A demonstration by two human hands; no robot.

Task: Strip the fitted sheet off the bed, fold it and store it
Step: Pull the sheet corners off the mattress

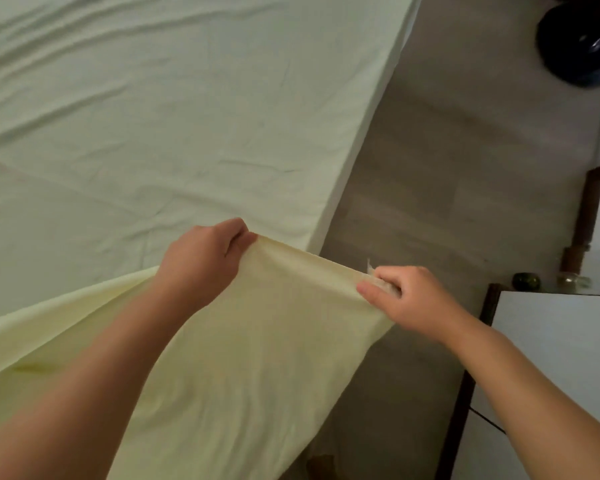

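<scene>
The fitted sheet hangs lifted off the near corner of the bed, its top edge stretched taut between two hands. The left hand, over the bed's near edge, has its fingers curled tight on the hem. The right hand, out past the bed's side over the floor, pinches the hem's gathered end between thumb and fingers. Holding the edge spread apart likely serves to straighten it for folding.
</scene>
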